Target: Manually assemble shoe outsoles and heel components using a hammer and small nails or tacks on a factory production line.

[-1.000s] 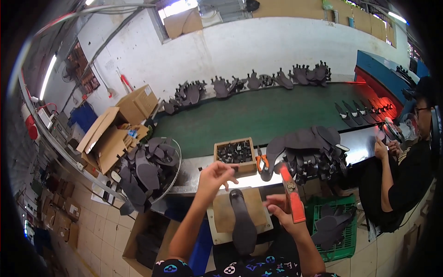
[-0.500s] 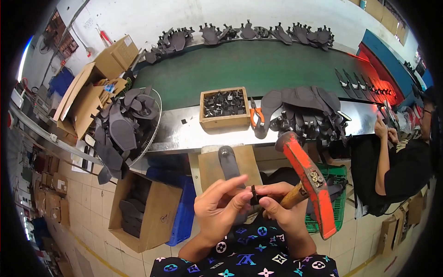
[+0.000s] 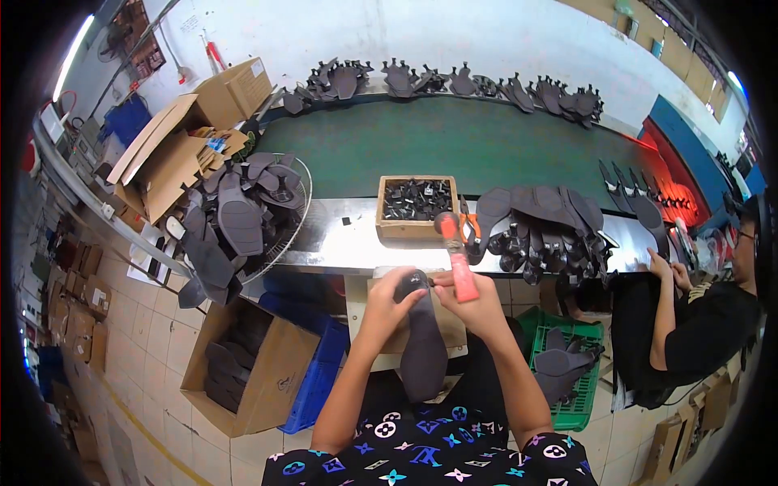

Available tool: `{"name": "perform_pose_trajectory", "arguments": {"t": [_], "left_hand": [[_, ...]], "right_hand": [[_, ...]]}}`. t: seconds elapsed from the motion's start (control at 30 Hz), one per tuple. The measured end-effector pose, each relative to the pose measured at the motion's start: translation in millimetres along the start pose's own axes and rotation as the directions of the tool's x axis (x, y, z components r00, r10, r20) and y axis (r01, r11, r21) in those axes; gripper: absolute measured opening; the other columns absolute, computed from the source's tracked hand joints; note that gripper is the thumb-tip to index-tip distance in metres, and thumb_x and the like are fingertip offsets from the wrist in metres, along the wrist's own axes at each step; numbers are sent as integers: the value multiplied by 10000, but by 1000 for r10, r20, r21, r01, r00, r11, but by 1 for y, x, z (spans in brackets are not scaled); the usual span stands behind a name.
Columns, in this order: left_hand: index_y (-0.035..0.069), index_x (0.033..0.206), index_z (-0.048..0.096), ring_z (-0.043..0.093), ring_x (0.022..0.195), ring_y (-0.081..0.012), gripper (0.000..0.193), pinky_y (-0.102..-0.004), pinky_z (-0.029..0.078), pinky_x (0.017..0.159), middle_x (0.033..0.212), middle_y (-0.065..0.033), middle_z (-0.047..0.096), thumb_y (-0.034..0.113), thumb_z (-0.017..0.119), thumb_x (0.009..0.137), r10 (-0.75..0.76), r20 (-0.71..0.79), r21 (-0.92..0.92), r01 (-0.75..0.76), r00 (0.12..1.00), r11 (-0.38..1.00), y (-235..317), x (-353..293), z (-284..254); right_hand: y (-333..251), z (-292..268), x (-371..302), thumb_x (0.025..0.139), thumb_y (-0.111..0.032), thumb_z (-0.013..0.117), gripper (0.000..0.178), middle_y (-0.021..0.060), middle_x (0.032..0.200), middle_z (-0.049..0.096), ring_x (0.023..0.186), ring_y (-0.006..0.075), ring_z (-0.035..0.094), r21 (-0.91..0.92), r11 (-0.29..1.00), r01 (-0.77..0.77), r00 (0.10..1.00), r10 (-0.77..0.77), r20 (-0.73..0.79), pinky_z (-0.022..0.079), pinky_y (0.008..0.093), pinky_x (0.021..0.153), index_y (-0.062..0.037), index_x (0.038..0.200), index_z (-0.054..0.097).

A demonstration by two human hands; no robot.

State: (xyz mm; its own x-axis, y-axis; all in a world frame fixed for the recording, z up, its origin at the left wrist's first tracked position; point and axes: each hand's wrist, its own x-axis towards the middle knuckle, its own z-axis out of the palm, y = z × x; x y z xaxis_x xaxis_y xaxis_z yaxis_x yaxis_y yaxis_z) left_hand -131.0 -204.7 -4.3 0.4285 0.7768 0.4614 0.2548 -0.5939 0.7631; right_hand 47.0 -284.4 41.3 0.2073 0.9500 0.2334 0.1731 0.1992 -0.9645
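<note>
A dark grey shoe sole [image 3: 424, 364] lies lengthwise in front of me, its narrow heel end on a pale block [image 3: 363, 328] at the bench edge. My left hand [image 3: 386, 309] is closed on the left side of that heel end, thumb and fingers curved around it. My right hand [image 3: 480, 308] grips a hammer with a worn red head [image 3: 459, 271], which points away from me; its handle is mostly hidden. The right fingertips also pinch a small dark piece [image 3: 432, 283] against the heel's right edge, too small to make out fully.
On the metal bench stand a wooden box of small black parts [image 3: 385, 223], orange-handled pliers [image 3: 470, 231] and a pile of soles [image 3: 535, 211]. A wire basket [image 3: 308, 194] is left. Below are a carton [image 3: 267, 389] and a green crate [image 3: 579, 417]. A co-worker [image 3: 689, 324] sits right.
Both hands have moved forward from near my body to the sole's heel. The small dark piece is now at the heel edge, and the hammer has swung inward and away from me.
</note>
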Motion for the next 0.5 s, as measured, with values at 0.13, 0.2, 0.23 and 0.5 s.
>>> {"name": "perform_pose_trajectory", "arguments": {"t": [0.13,0.2,0.23,0.5], "left_hand": [[-22,1059,699,705,937,-281,264,-343,527,871,1025,-169,724,59,735,810,-211,2,-190,208,977,960,1,3,5],[-22,1068,700,706,938,-269,271,-337,530,864,1026,-168,725,47,730,807,-221,-2,-203,216,975,955,-15,-2,11],[-22,1077,701,708,939,-258,280,-331,532,856,1027,-166,726,34,724,803,-234,-7,-215,227,972,950,-19,-3,11],[-18,983,710,663,763,-116,236,-291,528,699,845,-86,729,54,795,775,-168,-62,-221,150,984,964,-17,-4,9]], "right_hand": [[17,5,22,864,-100,705,173,94,766,674,659,128,585,-157,987,15,995,1,102,478,308,631,29,978,684],[19,7,25,869,-94,673,138,165,743,656,648,223,626,-308,951,31,989,17,150,488,346,651,2,967,689],[18,9,26,869,-94,673,138,165,743,656,648,223,626,-309,951,34,988,15,156,488,346,651,2,967,689],[25,10,32,806,-15,688,176,167,813,654,699,286,641,-414,877,245,964,-173,203,486,360,648,-3,979,664]]}}
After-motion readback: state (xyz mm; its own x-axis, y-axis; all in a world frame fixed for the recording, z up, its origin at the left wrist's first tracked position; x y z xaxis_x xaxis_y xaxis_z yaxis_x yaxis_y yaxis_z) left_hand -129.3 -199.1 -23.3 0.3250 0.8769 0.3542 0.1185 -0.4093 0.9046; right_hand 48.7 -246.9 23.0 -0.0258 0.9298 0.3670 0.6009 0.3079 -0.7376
